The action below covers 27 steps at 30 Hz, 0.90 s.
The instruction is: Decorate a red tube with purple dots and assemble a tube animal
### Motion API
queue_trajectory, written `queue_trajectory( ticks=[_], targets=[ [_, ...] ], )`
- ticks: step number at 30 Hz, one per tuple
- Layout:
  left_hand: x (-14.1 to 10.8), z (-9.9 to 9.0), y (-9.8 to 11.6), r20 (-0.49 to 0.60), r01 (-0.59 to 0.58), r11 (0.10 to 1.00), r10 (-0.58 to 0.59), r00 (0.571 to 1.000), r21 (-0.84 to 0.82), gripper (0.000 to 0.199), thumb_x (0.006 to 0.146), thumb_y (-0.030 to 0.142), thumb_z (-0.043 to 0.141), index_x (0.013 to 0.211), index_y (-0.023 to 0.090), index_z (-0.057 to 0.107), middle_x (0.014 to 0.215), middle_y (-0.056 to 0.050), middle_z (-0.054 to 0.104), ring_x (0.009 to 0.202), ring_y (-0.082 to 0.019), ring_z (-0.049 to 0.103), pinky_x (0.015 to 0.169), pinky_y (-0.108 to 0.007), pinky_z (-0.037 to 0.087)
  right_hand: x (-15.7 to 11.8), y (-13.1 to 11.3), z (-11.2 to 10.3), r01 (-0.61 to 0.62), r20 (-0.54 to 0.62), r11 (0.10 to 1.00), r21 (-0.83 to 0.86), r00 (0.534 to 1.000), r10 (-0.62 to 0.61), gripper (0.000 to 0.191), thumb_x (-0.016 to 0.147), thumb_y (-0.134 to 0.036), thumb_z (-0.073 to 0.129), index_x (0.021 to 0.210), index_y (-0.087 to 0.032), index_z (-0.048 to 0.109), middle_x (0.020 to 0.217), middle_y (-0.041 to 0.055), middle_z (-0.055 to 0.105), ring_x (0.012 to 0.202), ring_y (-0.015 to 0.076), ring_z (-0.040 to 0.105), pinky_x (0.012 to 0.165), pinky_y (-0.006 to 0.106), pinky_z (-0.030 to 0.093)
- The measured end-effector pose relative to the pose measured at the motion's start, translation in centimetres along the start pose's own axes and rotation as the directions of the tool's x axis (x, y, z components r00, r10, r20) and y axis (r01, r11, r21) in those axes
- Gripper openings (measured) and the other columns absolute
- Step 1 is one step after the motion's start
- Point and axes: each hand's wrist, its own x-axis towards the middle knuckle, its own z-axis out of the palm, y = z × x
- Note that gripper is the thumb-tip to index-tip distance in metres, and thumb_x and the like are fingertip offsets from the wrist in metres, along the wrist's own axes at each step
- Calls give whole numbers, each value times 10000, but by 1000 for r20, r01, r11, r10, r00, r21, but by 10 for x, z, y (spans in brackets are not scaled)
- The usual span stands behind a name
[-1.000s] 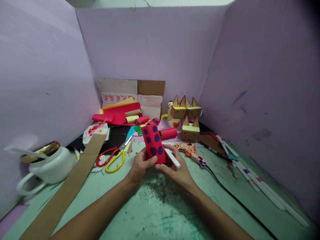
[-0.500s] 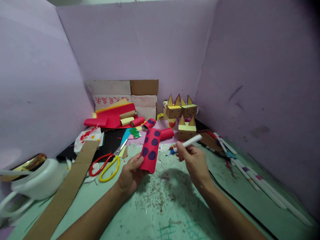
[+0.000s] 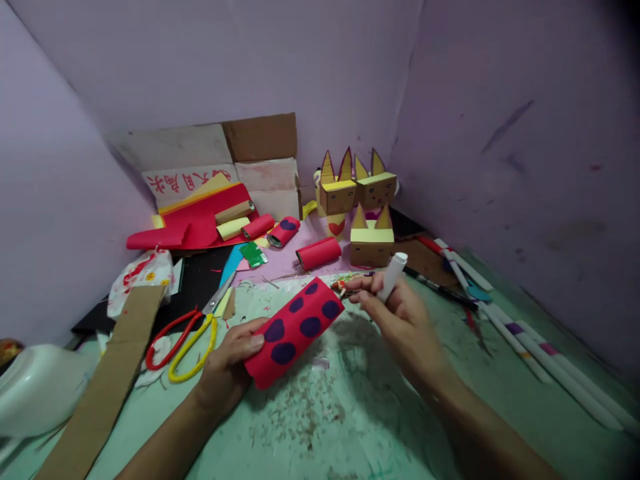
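My left hand [image 3: 226, 363] grips the lower left end of a red paper tube [image 3: 296, 328] with dark purple spots, thumb on top. The tube is held above the table, slanting up to the right. Just right of its upper end is my right hand [image 3: 410, 327], closed around a white marker [image 3: 393, 275]. The marker stands steeply, its blunt white end up; its tip is hidden by the fingers. Behind the tube lie another red roll [image 3: 319, 254] and a red roll with a purple heart-like mark [image 3: 284, 231].
Scissors [image 3: 207, 327] with red and yellow handles and a cardboard strip [image 3: 113, 380] lie at left, beside a white pot [image 3: 47, 390]. Eared cardboard boxes [image 3: 373, 247] stand at the back. More markers [image 3: 565, 373] lie along the right wall.
The spotted tube has tipped from nearly upright to a slant towards the right. In my right hand the marker has swung steeper, and its blue tip no longer shows. The camera view has shifted.
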Motion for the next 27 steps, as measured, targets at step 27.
queue_trajectory(
  ticks=[27],
  targets=[
    [18, 0, 1, -35, 80, 995, -83, 996, -64, 687, 502, 582, 870, 1032, 189, 680, 843, -48, 726, 767, -215, 673, 668, -293, 532, 2, 28, -4, -284, 0, 942, -180, 958, 288, 451, 653, -536, 761, 653, -240, 421, 615, -17, 520, 552, 141, 399, 506, 266, 315]
  ],
)
